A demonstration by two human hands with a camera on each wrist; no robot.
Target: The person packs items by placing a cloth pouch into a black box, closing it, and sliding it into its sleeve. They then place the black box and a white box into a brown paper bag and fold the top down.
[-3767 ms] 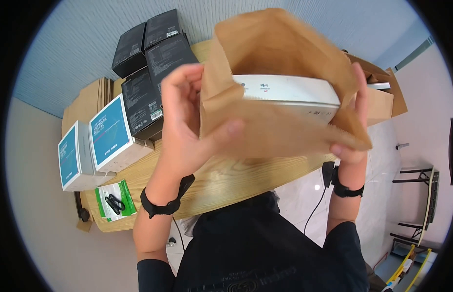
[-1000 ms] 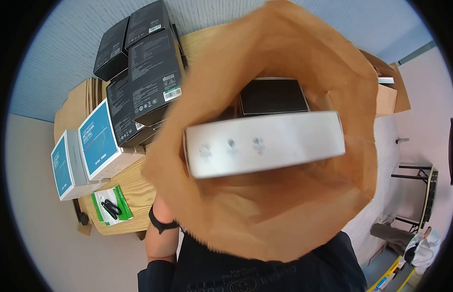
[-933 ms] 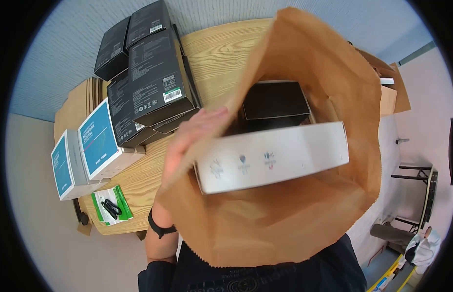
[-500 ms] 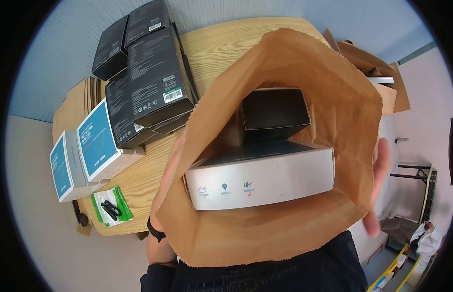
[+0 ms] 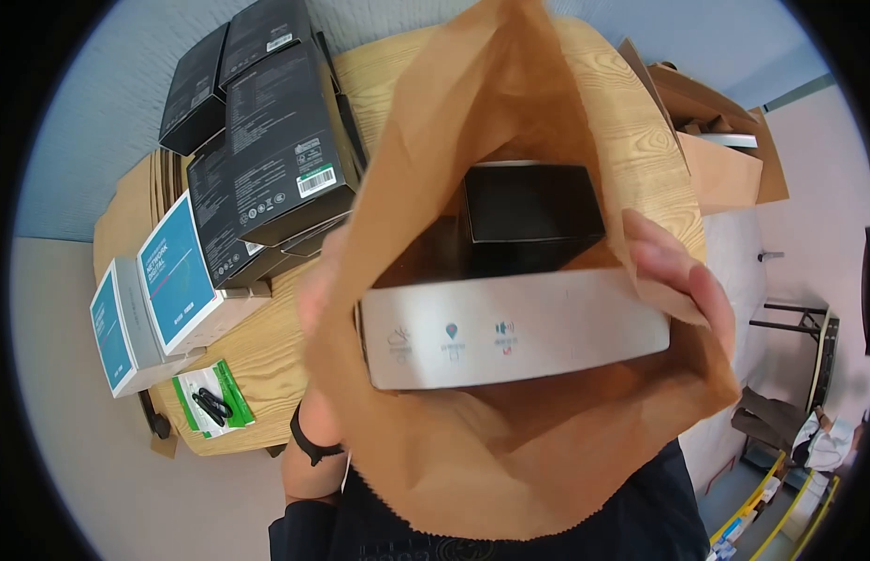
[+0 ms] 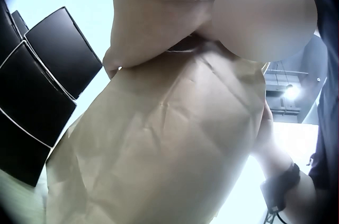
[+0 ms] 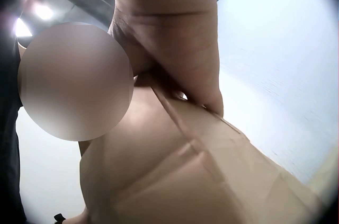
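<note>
A brown paper bag (image 5: 472, 467) is held up with its mouth open towards the head camera. Inside it lie a white box (image 5: 547, 327) with small printed icons and, behind that, a black box (image 5: 533, 206). My right hand (image 5: 686, 276) grips the bag's right side, fingers bent over the folded-in rim. On the left side my left hand (image 5: 325, 285) holds the bag from outside, largely hidden by the paper. The left wrist view has my left hand (image 6: 164, 17) at the bag's upper part; in the right wrist view my right hand (image 7: 169, 38) grips its edge.
Black boxes (image 5: 285, 140) are stacked on the wooden table (image 5: 641, 122) at the left, beside blue-and-white boxes (image 5: 178, 271) and flat brown bags (image 5: 126, 210). A green-and-white packet (image 5: 231, 393) with a black cable lies near the front. An open carton (image 5: 720, 173) stands at the right.
The bag's mouth was wide and round; its right side is now folded inward and its far rim rises to a peak. My right hand moved from beside the bag onto its rim.
</note>
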